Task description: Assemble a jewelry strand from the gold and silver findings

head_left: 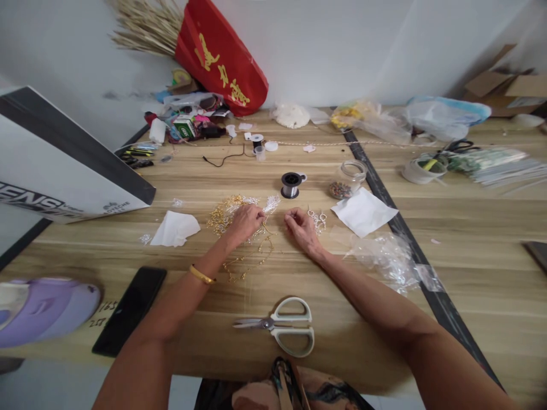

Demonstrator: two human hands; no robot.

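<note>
My left hand [245, 223] pinches the end of a thin gold beaded chain [243, 272], which trails in a loop across the wooden table toward me. Under and behind that hand lies a pile of gold and silver jewelry pieces [220, 216]. My right hand [301, 229] is a short way to the right, its fingers curled and thumb against them; whatever they hold is too small to make out. Beside it lie several silver ring-shaped pieces [319, 221]. A spool of clear thread [290, 185] stands just behind the hands. Scissors with white handles [273, 326] rest in front.
White paper sheets [175, 229] lie on both sides, with clear plastic bags [387, 259] at right. A glass jar of beads [348, 179] stands behind. Left are a black phone [130, 310], a purple device [51, 310] and a large box [72, 165].
</note>
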